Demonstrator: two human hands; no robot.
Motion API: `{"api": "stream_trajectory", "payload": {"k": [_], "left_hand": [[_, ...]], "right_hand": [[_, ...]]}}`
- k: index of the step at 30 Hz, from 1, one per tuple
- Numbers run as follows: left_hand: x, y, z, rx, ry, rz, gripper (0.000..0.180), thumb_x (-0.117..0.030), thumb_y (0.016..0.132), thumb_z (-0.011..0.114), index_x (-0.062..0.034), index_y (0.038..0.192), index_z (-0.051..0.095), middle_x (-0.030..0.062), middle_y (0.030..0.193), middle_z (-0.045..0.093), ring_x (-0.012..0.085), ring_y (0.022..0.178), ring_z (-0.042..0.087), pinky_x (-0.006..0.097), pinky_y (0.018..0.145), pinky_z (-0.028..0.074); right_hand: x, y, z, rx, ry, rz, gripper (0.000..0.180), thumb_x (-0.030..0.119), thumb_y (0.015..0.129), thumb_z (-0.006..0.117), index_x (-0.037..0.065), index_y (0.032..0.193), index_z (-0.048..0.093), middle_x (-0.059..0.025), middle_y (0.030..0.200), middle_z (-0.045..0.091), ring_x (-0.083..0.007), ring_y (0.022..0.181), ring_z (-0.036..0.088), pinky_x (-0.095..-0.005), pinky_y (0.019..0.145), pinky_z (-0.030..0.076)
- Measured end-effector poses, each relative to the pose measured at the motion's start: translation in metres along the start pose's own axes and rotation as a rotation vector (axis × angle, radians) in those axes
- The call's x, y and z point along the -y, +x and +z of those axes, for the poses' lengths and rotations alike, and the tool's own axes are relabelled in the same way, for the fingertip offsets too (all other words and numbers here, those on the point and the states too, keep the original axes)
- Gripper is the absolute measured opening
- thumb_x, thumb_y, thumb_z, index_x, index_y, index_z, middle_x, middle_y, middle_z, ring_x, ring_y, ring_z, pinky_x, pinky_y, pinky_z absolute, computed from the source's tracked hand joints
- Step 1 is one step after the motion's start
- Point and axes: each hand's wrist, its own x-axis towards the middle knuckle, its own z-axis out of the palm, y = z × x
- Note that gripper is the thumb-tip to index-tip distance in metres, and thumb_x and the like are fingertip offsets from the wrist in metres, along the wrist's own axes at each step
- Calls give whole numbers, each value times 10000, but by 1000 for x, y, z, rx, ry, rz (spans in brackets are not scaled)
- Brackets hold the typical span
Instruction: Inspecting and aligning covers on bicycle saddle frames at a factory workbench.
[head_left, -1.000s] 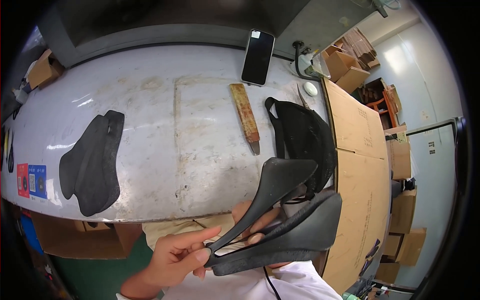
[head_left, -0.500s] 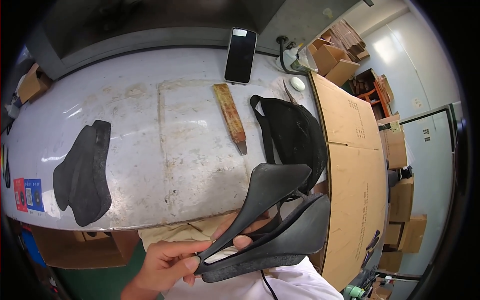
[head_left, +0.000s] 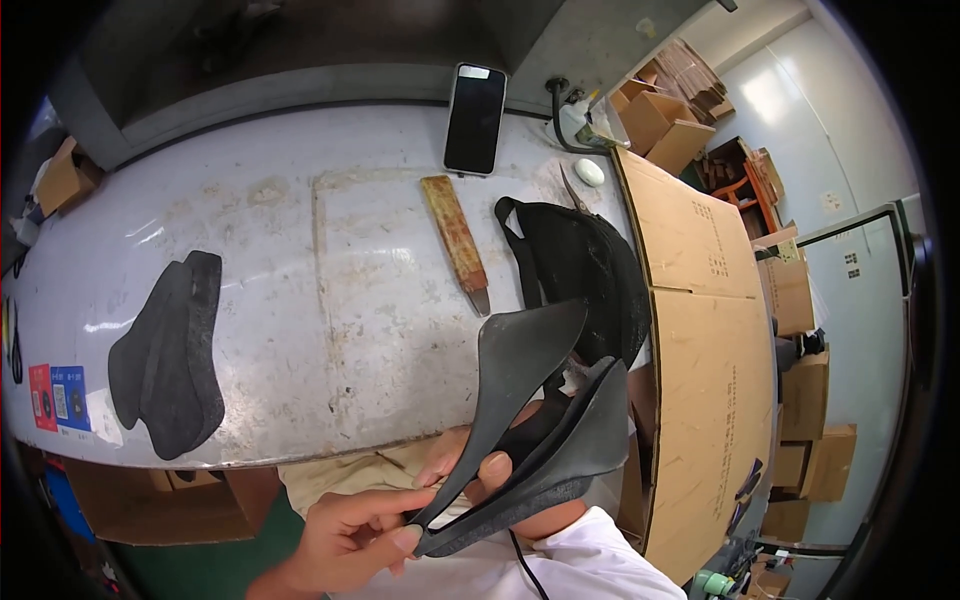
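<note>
A black bicycle saddle shell [head_left: 512, 355], with two wide wings and a long slot between them, is held tilted over the table's front edge. My left hand [head_left: 345, 540] pinches its narrow nose between thumb and fingers. From underneath, my right hand [head_left: 447, 455] grips the middle, its thumb showing in the slot; the rest of that hand is hidden behind the shell. Grey-black foam lines the underside of the lower wing. At the left of the table lies a dark grey saddle-shaped foam pad [head_left: 170, 355].
Beyond the saddle, a black fabric pouch [head_left: 575, 265] lies beside a knife with a wrapped handle [head_left: 453, 230]. A phone [head_left: 475, 120] leans at the back, near a white oval object [head_left: 589, 172]. Cardboard [head_left: 705, 400] borders the right side; an open box [head_left: 170, 510] sits below the table's left front.
Both hands have shifted the saddle shell slightly, its wings moving left and turning more upright. My grip looks the same. The whole view has dipped a little.
</note>
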Motion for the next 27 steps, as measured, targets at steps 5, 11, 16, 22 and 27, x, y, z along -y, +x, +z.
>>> {"api": "stream_trajectory", "payload": {"k": [5,11,16,22,27], "left_hand": [[19,24,-40,136,238,303,561,-67,899,652,18,1406,429,7,695,560,56,594,512,202,570,454],[2,54,3,-65,-248,362,791,-88,924,607,-46,1522,90,116,1110,591,87,778,581,210,683,488],[5,51,11,-269,-253,403,701,-63,942,569,-32,1506,152,148,1260,534,114,1044,552,275,894,461],[10,48,10,-139,-182,363,667,-101,950,546,-17,1503,182,149,1267,530,151,1072,560,283,924,454],[23,50,10,-164,-123,409,609,-151,996,476,-6,1498,161,179,1282,513,177,1100,540,321,955,434]], "right_hand": [[5,2,4,78,-106,119,235,213,905,681,31,1055,670,-166,1056,654,-286,978,647,-383,851,519],[16,-2,9,234,-202,259,227,169,884,705,40,1069,673,-161,1060,658,-289,1008,640,-388,879,513],[7,-7,2,324,-319,284,323,95,868,718,94,1175,618,-156,1097,640,-303,1021,622,-426,878,507],[4,-20,6,141,-463,295,349,171,887,689,79,1212,603,-159,1126,635,-304,1062,602,-408,924,466],[2,-25,12,-50,-599,309,395,246,906,660,65,1249,589,-162,1155,631,-306,1102,582,-390,971,424]]}}
